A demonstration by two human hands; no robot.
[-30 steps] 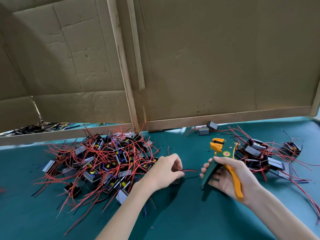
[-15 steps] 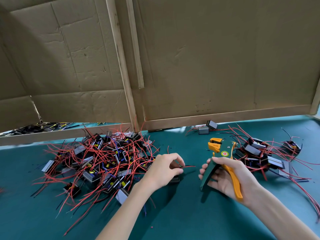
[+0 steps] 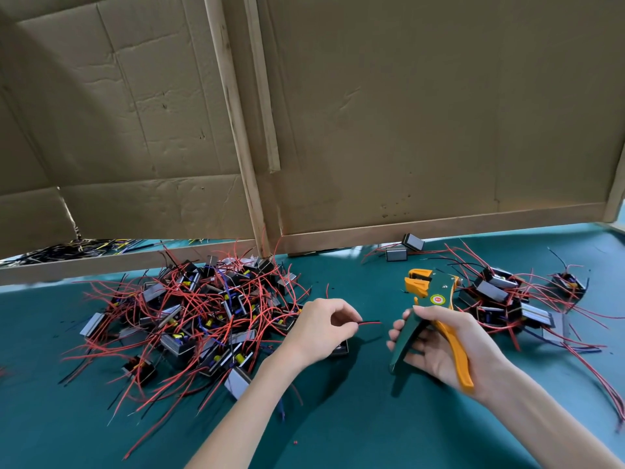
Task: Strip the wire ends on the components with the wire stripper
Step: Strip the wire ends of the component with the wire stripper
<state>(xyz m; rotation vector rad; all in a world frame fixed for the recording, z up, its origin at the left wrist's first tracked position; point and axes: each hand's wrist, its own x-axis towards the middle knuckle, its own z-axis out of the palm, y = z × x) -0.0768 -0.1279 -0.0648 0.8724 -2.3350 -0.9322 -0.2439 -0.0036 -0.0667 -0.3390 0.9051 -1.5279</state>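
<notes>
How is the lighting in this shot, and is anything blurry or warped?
Head view: soft, even light, no glare; the left hand casts a faint shadow on the table; the wire and wire stripper look sharp; the wooden strips lean, likely from wide-angle distortion.

Matt teal cloth-like surface [image 3: 338, 418] lies under the fingers [image 3: 348, 324]; creased brown cardboard wall [image 3: 406, 113], rough pale wooden battens [image 3: 233, 130] beyond; smooth orange-and-green plastic-handled wire stripper [image 3: 436, 319].

A teal desk [image 3: 338, 421] fills the near ground. Along its far edge stand creased brown cardboard panels [image 3: 439, 113], framed by pale wooden battens [image 3: 233, 130]. The light is soft and even across both.
</notes>
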